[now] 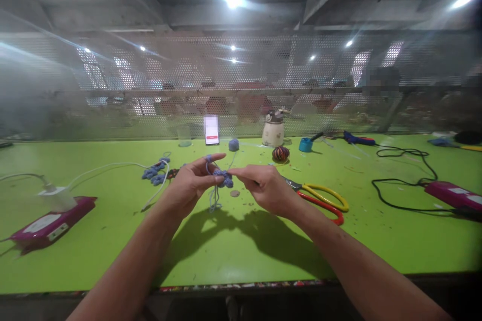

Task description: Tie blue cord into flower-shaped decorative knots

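Note:
Between its thumb and fingers, my left hand [194,178] pinches a small blue crochet piece [225,178]. Blue yarn is looped over the left index finger, and a loose yarn tail [215,204] hangs below. My right hand [265,185] is closed, its index fingertip at the right edge of the piece. Whatever its fingers grip is hidden. A strand runs back from the work toward a blue yarn ball [233,145]. More blue crochet pieces [155,174] lie left of my left hand, beside a white cable.
Scissors [324,200] with yellow and red handles lie by my right forearm. Behind stand a phone [211,130], a bottle [273,130], a dark striped yarn ball [280,154] and a blue pot [306,145]. Purple power strips [56,223] with cables flank both sides of the green table [203,261].

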`<state>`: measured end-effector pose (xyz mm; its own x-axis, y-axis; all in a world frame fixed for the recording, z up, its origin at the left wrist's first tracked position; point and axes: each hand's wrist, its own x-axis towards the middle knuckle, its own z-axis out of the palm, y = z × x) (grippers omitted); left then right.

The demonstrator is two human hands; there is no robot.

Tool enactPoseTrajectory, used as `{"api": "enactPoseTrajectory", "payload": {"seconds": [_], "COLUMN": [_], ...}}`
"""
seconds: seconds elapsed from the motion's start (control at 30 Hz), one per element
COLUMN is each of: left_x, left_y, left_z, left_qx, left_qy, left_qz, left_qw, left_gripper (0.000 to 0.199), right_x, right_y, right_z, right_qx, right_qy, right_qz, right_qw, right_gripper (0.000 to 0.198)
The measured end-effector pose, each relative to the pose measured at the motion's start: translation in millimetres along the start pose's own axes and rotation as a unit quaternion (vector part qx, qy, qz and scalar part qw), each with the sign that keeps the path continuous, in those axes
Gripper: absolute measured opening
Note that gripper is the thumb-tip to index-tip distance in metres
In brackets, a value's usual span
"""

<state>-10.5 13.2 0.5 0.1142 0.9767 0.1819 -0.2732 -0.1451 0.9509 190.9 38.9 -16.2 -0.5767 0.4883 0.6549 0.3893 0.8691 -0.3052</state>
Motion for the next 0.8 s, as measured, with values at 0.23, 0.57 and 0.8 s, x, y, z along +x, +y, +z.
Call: {"api": "enactPoseTrajectory", "payload": {"seconds": [0.23, 0.57, 0.8], "left_x": [2.4, 1.3, 2.0], "left_y": [-5.0, -2.1, -4.0], "left_z": [-6.3, -9.1, -7.9], "left_qx": [0.09, 0.054, 0.014], "left_qy": [-0.02, -0.039, -0.054], "left_qz": [0.013, -0.027, -0.05], "left_qw": [0.996, 0.997, 0.997], "left_gripper": [0.047, 0.035, 0.028], "right_x": [0.4, 3.2, 2.9], "right_y": [-2.7, -6.1, -4.9], "right_z": [-9.9, -22.1, -19.4], "right_qx": [-0.169, 0.051, 0.205], "right_qy": [-0.103, -0.123, -0.119], "right_qz": [0.012, 0.059, 0.113], "right_qw": [0.98, 0.989, 0.965], "right_gripper": [0.044, 0.05, 0.041]}}
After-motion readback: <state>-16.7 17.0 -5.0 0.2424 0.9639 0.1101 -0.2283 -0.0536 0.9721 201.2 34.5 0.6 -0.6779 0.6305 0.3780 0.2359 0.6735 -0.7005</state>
